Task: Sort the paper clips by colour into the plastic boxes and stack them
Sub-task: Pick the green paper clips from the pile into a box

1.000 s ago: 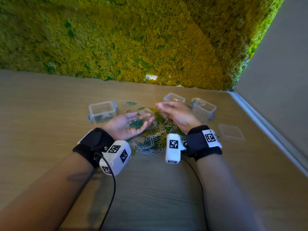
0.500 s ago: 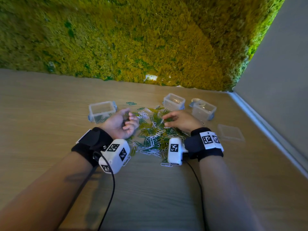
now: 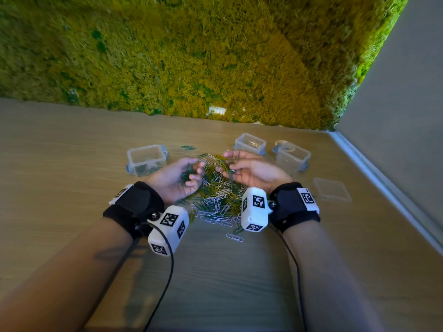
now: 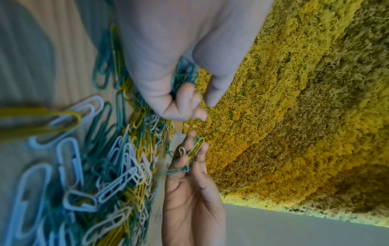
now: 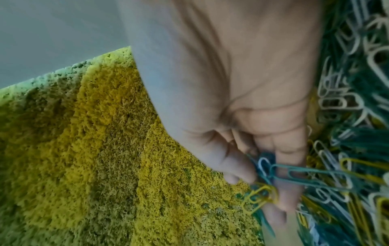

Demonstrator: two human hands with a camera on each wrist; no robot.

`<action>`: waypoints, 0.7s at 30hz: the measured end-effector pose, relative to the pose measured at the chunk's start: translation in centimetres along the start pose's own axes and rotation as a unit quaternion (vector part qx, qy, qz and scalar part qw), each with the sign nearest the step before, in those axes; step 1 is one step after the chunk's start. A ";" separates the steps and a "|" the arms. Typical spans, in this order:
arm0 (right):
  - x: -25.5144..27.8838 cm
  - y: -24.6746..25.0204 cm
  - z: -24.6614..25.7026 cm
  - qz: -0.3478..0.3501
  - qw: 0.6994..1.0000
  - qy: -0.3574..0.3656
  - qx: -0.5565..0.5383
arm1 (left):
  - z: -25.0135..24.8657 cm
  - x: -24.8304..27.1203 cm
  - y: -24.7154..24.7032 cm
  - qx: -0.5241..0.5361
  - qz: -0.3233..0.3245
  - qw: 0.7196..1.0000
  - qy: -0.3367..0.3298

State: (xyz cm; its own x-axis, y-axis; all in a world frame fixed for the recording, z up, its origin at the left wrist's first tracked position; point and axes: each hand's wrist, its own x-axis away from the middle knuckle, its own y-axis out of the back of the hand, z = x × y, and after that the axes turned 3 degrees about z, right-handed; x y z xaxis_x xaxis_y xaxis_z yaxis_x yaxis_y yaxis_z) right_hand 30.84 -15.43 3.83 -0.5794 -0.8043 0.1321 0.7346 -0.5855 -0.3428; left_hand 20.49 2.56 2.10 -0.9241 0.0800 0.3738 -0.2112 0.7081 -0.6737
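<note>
A pile of green, yellow and white paper clips (image 3: 220, 195) lies on the wooden table between my hands. My left hand (image 3: 194, 173) is palm up just left of the pile, its fingers curled round a bunch of green clips (image 4: 183, 74). My right hand (image 3: 225, 161) hovers over the pile's far side, thumb and fingers pinching a tangle of green, yellow and white clips (image 5: 267, 176), also in the left wrist view (image 4: 193, 153). Three clear boxes stand behind: the left box (image 3: 146, 159) holds green clips, the middle box (image 3: 250, 143) a few pale ones, and the right box (image 3: 292, 156).
A clear lid (image 3: 332, 189) lies flat at the right of my right wrist. A stray green clip (image 3: 188, 147) lies beyond the pile and a white one (image 3: 235, 237) lies nearer me. A moss wall (image 3: 215, 56) backs the table; a grey wall (image 3: 407, 116) closes the right side.
My right hand has risen off the pile with a tangle of clips and turned towards the left hand. The left hand still holds its green clips, its fingers slightly looser.
</note>
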 end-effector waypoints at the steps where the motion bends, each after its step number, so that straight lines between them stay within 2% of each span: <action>1: 0.0 0.0 -0.1 0.001 1.000 0.002 0.006 | 0.1 0.0 0.0 -0.016 0.010 1.000 0.000; 8: 0.0 -0.5 -0.1 -0.004 0.990 0.028 0.140 | 0.1 0.2 -0.4 -0.049 -0.006 0.999 -0.017; 12: -0.2 -1.0 -0.2 0.002 0.991 0.033 0.131 | 0.3 0.2 -0.7 -0.064 0.001 0.998 -0.021; 18: -0.5 -1.0 -0.2 0.036 0.995 0.029 0.084 | 0.3 0.5 -0.9 -0.053 -0.001 0.999 0.015; 21: -0.5 -1.3 -0.2 0.061 0.994 0.051 0.079 | 0.6 0.6 -1.1 -0.122 0.030 0.992 -0.001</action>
State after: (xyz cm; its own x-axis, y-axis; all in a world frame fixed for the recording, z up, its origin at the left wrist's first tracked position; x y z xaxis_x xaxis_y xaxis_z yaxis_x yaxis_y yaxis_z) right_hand 30.10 -14.28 3.97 -0.5093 -0.8606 0.0017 0.8431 -0.4993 -0.1997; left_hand 20.03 1.42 2.69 -0.9333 0.1268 0.3361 -0.0719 0.8509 -0.5205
